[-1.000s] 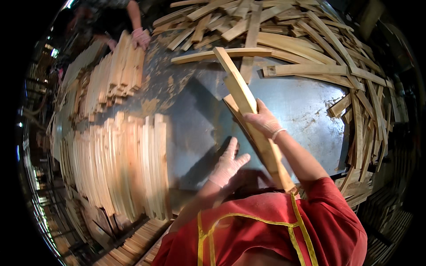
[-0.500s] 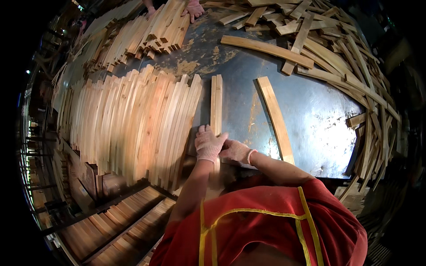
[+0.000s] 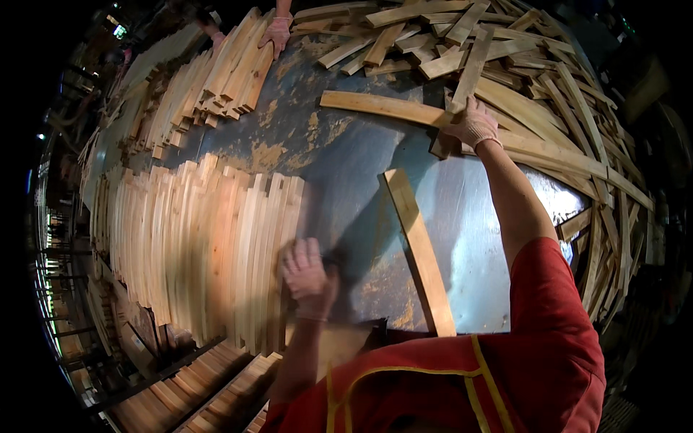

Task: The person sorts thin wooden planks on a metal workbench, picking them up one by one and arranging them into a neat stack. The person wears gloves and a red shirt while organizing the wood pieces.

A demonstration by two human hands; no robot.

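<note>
My left hand (image 3: 309,280), in a pale pink knit glove and slightly blurred, has its fingers spread beside the right end of a row of upright-lying wooden strips (image 3: 209,245). It holds nothing. My right hand (image 3: 474,128), gloved alike, reaches far out to the pile's edge. Its fingers close around the right end of a long, slightly curved wooden board (image 3: 382,107). The hand covers that end of the board. Between my arms a single wooden slat (image 3: 419,252) lies slantwise on the dark metal table (image 3: 346,195).
A jumbled pile of wooden boards (image 3: 534,94) fills the far right. At the far left another person's gloved hand (image 3: 276,34) rests on a stack of strips (image 3: 234,72). More wood (image 3: 180,397) lies on a rack at the lower left.
My hands were together on narrow strips at the table's near edge. Those strips now stand against the row; my right hand has reached far right to the board, my left moved left.
</note>
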